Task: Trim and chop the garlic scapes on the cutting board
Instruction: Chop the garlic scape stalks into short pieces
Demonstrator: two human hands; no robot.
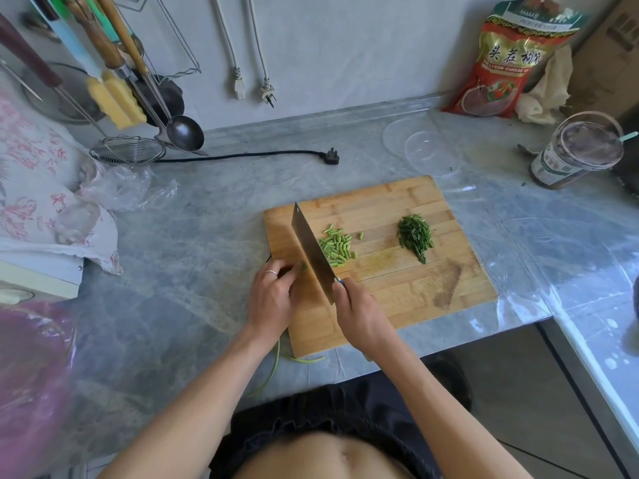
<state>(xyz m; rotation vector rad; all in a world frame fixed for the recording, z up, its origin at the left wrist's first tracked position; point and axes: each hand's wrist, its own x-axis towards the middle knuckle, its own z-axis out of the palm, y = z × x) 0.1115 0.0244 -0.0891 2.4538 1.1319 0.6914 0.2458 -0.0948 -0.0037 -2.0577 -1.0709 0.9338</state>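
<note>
Scapes (pixel 300 267) under left hand (pixel 273 299), beside cleaver (pixel 313 252)

On the cutting board (pixel 415 288), the right hand (pixel 359 316) grips a cleaver (pixel 311 250) beside chopped scape pieces (pixel 337 247), while the left hand (pixel 273 299) pins down the uncut scapes (pixel 303 266).

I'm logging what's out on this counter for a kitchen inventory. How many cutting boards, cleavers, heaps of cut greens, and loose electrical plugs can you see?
Cutting board: 1
Cleaver: 1
Heaps of cut greens: 2, the pale chopped scapes and the dark green pile
Electrical plugs: 3, two white ones hanging on the wall and a black one on the counter
Total: 7
</note>
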